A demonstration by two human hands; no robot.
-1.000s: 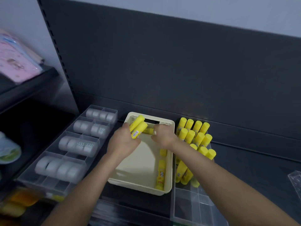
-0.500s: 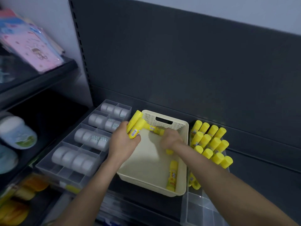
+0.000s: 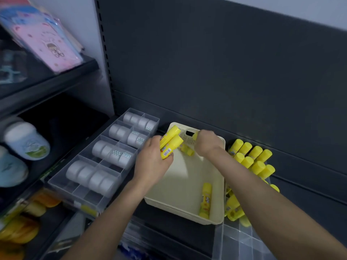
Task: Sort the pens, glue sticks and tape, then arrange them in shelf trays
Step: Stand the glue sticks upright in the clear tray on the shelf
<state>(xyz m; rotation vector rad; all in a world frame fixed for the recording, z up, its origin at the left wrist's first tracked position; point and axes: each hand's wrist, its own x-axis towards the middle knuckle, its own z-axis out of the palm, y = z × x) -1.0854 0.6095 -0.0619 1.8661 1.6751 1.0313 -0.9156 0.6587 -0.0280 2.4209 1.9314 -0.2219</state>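
A cream plastic basket (image 3: pixel 219 209) stands on the dark shelf. My left hand (image 3: pixel 152 162) holds two yellow glue sticks (image 3: pixel 170 141) over the basket's left rim. My right hand (image 3: pixel 208 143) is curled near the basket's far wall, and a bit of yellow (image 3: pixel 195 135) shows at its fingers. One glue stick (image 3: pixel 185 149) lies under that hand and another glue stick (image 3: pixel 205 200) lies along the basket's right wall. Right of the basket, several upright glue sticks (image 3: pixel 252 158) fill a clear tray (image 3: pixel 242 241). Left of it, a clear divided tray (image 3: pixel 84 192) holds tape rolls (image 3: pixel 112 152).
The dark back panel (image 3: pixel 225 72) rises just behind the basket. A neighbouring shelf unit on the left carries pink packets (image 3: pixel 48 40), pale round containers (image 3: pixel 26 141) and orange items (image 3: pixel 22 228) lower down. Bare shelf shows at the far right.
The view has shifted right and closer. My right hand rose from the basket floor toward the far wall, holding something yellow. My left hand keeps its two glue sticks in about the same place.
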